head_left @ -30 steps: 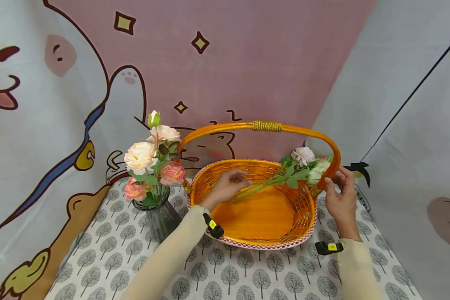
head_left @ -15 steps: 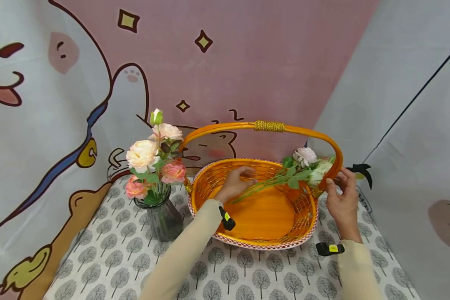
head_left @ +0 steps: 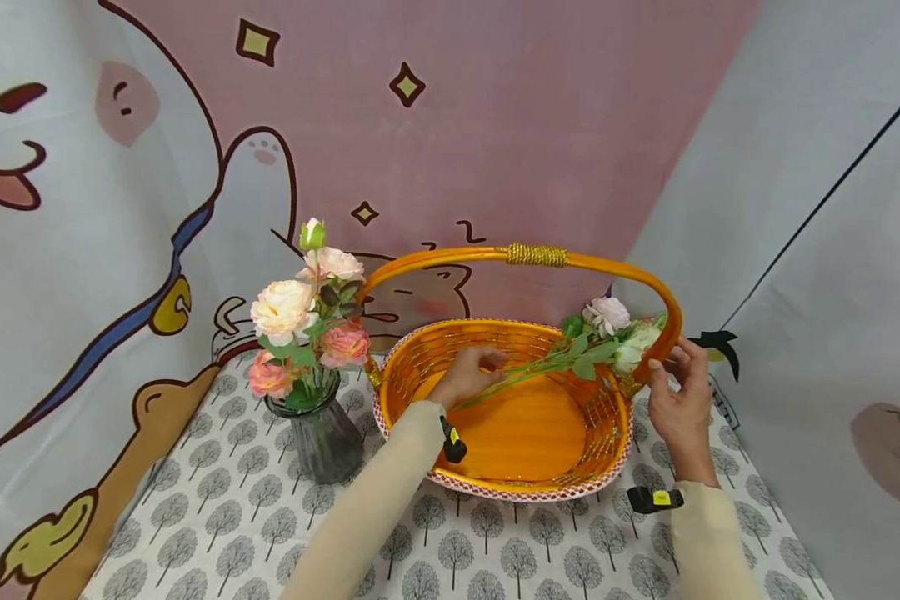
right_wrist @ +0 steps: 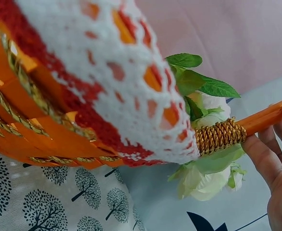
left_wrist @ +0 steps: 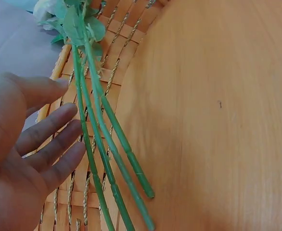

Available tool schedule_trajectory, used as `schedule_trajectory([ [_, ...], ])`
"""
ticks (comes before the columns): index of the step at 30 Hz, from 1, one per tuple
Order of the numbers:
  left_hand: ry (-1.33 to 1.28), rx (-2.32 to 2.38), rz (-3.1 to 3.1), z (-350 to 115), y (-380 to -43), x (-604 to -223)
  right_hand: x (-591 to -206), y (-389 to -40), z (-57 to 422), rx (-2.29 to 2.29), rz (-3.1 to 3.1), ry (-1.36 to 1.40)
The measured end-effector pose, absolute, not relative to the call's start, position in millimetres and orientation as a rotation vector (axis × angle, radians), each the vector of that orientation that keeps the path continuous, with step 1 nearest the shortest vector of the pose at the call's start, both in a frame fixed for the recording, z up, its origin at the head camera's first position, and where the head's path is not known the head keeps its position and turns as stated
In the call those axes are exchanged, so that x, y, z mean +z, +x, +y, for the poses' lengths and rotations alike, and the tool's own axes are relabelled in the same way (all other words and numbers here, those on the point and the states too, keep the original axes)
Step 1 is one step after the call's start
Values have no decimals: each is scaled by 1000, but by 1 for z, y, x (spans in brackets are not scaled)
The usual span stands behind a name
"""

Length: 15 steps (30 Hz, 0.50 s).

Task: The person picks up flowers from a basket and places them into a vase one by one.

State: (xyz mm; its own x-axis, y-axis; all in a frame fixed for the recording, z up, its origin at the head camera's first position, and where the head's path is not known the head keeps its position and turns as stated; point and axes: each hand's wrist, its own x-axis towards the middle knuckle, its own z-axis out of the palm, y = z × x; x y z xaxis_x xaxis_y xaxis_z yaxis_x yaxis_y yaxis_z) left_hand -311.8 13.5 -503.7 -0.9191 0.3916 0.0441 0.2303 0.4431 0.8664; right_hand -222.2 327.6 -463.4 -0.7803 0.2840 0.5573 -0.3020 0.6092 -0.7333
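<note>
An orange woven basket [head_left: 521,433] with a tall handle [head_left: 607,265] and a red-and-white trimmed rim stands on the table. Several artificial flowers lie across its right end, a pale pink bloom [head_left: 607,316] and a white bloom [head_left: 634,347] among them, near the handle's base. Their green stems [left_wrist: 102,130] slant down into the basket. My left hand [head_left: 471,375] is inside the basket; in the left wrist view its loosely bent fingers [left_wrist: 54,137] lie just beside the stems, holding nothing. My right hand [head_left: 682,412] holds the handle's right side, thumb in front and fingers behind.
A dark grey glass vase [head_left: 326,442] with pink and cream flowers [head_left: 283,312] stands left of the basket, close to its handle. The tablecloth [head_left: 487,550] is printed with trees. Cartoon-printed cloths [head_left: 555,125] hang behind and at the sides.
My left hand has shifted slightly right and deeper into the basket, along the stems. My right hand stays at the handle, and the flowers lie nearly as before.
</note>
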Motion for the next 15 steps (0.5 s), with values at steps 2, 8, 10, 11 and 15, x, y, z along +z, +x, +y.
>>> schedule_trajectory([
  [2, 531, 1486, 2528, 13, -311, -505, -464, -222, 327, 1160, -2182, 9],
  [8, 537, 1413, 2572, 14, -309, -506, -465, -221, 326, 1149, -2197, -20],
  [10, 548, 1368, 2588, 14, -308, -505, -464, -222, 326, 1140, -2206, -39],
  [11, 555, 1349, 2598, 14, -309, -505, -464, -222, 326, 1136, -2208, -43],
  [15, 588, 1292, 2615, 14, -310, -507, -464, -224, 327, 1132, -2208, -40],
])
